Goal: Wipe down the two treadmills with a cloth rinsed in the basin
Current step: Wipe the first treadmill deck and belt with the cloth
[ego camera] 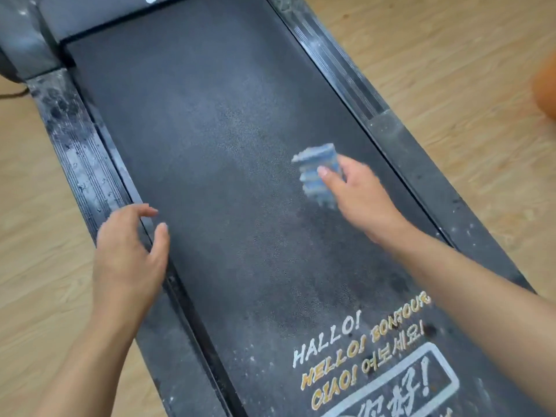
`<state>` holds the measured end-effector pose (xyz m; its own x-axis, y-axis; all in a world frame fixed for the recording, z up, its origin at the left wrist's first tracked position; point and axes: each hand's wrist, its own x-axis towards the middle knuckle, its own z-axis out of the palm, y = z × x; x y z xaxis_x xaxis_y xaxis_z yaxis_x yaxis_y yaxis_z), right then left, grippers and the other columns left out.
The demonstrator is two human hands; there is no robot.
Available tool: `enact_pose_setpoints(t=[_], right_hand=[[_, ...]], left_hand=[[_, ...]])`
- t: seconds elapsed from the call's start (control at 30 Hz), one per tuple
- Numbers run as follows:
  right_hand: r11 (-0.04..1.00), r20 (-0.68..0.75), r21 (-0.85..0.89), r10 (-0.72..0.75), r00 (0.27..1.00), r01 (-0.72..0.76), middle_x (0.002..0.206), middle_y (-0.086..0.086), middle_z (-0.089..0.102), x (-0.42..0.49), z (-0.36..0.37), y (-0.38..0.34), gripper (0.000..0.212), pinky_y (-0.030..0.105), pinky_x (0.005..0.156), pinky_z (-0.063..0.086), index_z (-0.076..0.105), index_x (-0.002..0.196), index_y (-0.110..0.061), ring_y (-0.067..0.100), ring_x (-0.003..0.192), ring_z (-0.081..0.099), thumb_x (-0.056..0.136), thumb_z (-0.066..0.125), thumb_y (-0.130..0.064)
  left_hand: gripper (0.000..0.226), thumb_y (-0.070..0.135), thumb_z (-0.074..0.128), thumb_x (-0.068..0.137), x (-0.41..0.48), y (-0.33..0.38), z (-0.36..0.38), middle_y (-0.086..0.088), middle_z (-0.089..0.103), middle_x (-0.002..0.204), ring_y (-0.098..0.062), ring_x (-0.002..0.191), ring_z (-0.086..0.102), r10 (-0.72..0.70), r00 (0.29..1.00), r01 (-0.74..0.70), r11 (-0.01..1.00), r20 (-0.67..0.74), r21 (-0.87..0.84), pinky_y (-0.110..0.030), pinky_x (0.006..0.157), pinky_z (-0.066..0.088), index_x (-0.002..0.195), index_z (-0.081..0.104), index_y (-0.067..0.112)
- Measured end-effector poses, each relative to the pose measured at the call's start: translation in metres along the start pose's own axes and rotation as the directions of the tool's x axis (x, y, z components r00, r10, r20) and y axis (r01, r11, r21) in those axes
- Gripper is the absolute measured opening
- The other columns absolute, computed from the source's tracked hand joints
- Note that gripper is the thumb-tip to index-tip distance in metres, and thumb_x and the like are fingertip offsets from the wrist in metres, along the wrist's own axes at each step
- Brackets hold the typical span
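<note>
One treadmill fills the head view, its dusty black belt [216,152] running from top left to bottom right. My right hand [361,197] is shut on a blue-and-white striped cloth [316,176], which it presses on the right half of the belt; hand and cloth are motion-blurred. My left hand [129,260] hovers over the left side rail [84,164] with its fingers spread and nothing in it. Printed greetings [361,350] in white and yellow mark the near end of the belt. No second treadmill and no basin are in view.
Light wood flooring [451,70] lies on both sides of the treadmill. The right side rail [421,164] is speckled with dust. The grey motor cover [90,19] sits at the top left. An orange object [546,88] shows at the right edge.
</note>
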<state>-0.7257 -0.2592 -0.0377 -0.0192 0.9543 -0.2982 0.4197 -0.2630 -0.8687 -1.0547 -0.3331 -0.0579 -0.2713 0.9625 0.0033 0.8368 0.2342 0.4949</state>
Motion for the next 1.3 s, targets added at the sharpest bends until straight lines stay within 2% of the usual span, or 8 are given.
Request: enact_pose_setpoints(t=[0.1, 0.17, 0.27, 0.5, 0.63, 0.87, 1.13, 1.3], right_hand=[[0.895, -0.171, -0.388, -0.304, 0.937, 0.220, 0.083, -0.012, 0.061, 0.066, -0.029, -0.009, 0.024, 0.028, 0.066, 0.043, 0.063, 0.123, -0.021, 0.000, 0.069, 0.055, 0.108, 0.045, -0.017], [0.750, -0.053, -0.622, -0.325, 0.944, 0.224, 0.127, 0.006, 0.064, 0.104, -0.027, 0.013, 0.033, 0.040, 0.096, 0.046, 0.054, 0.137, -0.010, 0.017, 0.117, 0.059, 0.108, 0.042, -0.015], [0.514, 0.090, -0.845, -0.134, 0.987, 0.146, 0.172, 0.022, 0.012, 0.122, -0.006, 0.052, 0.065, 0.049, 0.131, 0.007, 0.017, 0.164, -0.001, 0.037, 0.161, 0.007, 0.111, 0.039, -0.032], [0.375, 0.299, -0.845, -0.258, 0.919, 0.381, 0.176, 0.012, 0.003, 0.144, -0.032, 0.056, 0.063, 0.048, 0.132, 0.007, 0.011, 0.167, -0.010, 0.028, 0.163, -0.001, 0.112, 0.026, -0.038], [0.449, 0.217, -0.838, -0.250, 0.944, 0.311, 0.175, 0.017, 0.000, 0.183, -0.022, 0.046, 0.062, 0.048, 0.132, 0.004, 0.010, 0.166, -0.004, 0.031, 0.162, -0.003, 0.112, 0.027, -0.029], [0.472, 0.190, -0.832, -0.251, 0.949, 0.291, 0.175, 0.018, 0.002, 0.177, 0.099, -0.005, 0.089, 0.052, 0.130, 0.011, 0.011, 0.165, -0.005, 0.032, 0.162, 0.001, 0.104, 0.028, -0.067], [0.108, 0.746, -0.543, -0.394, 0.537, 0.833, 0.175, 0.012, 0.008, 0.084, 0.265, -0.044, 0.071, 0.046, 0.129, 0.008, 0.017, 0.167, -0.010, 0.027, 0.163, 0.004, 0.107, 0.028, -0.048], [0.210, 0.515, -0.760, -0.385, 0.766, 0.616, 0.176, 0.009, 0.005, 0.140, 0.139, -0.001, 0.069, 0.050, 0.130, 0.010, 0.011, 0.168, -0.011, 0.027, 0.163, 0.003, 0.106, 0.020, -0.042]], left_hand=[[0.037, 0.012, 0.060, 0.103, -0.030, -0.041, 0.017, -0.018, 0.052, 0.152, -0.036, 0.145, 0.044, -0.146, 0.986, 0.146, 0.989, -0.081, -0.014, -0.055, 0.122, 0.034, 0.139, 0.054, 0.006], [0.046, 0.018, 0.055, 0.107, -0.046, -0.055, 0.032, -0.016, 0.036, 0.167, -0.032, 0.157, 0.029, -0.150, 0.988, 0.151, 0.989, -0.033, 0.004, -0.055, 0.129, 0.024, 0.150, 0.046, 0.005], [0.060, 0.033, 0.042, 0.105, -0.057, -0.063, 0.049, -0.014, 0.021, 0.174, -0.030, 0.163, 0.014, -0.082, 0.996, 0.084, 0.989, -0.016, 0.119, -0.051, 0.132, 0.011, 0.158, 0.037, 0.004], [0.064, 0.035, 0.041, 0.101, -0.057, -0.066, 0.057, -0.012, 0.022, 0.174, -0.029, 0.163, 0.014, -0.071, 0.995, 0.080, 0.986, -0.064, 0.148, -0.053, 0.132, 0.013, 0.157, 0.040, 0.005], [0.065, 0.036, 0.041, 0.101, -0.055, -0.066, 0.060, -0.012, 0.020, 0.175, -0.030, 0.163, 0.015, -0.057, 0.995, 0.072, 0.978, -0.079, 0.194, -0.054, 0.131, 0.015, 0.157, 0.040, 0.004], [0.064, 0.038, 0.039, 0.105, -0.055, -0.064, 0.063, -0.011, 0.018, 0.176, -0.027, 0.164, 0.012, -0.061, 0.992, 0.086, 0.968, -0.113, 0.235, -0.050, 0.133, 0.012, 0.160, 0.040, 0.004], [0.063, 0.032, 0.040, 0.102, -0.057, -0.073, 0.062, -0.011, 0.020, 0.175, -0.029, 0.163, 0.016, -0.042, 0.992, 0.069, 0.971, -0.120, 0.230, -0.054, 0.131, 0.017, 0.158, 0.042, 0.003], [0.065, 0.033, 0.040, 0.100, -0.055, -0.066, 0.062, -0.009, 0.019, 0.176, -0.027, 0.164, 0.014, -0.062, 0.991, 0.084, 0.978, -0.116, 0.192, -0.053, 0.132, 0.015, 0.158, 0.040, 0.005]])
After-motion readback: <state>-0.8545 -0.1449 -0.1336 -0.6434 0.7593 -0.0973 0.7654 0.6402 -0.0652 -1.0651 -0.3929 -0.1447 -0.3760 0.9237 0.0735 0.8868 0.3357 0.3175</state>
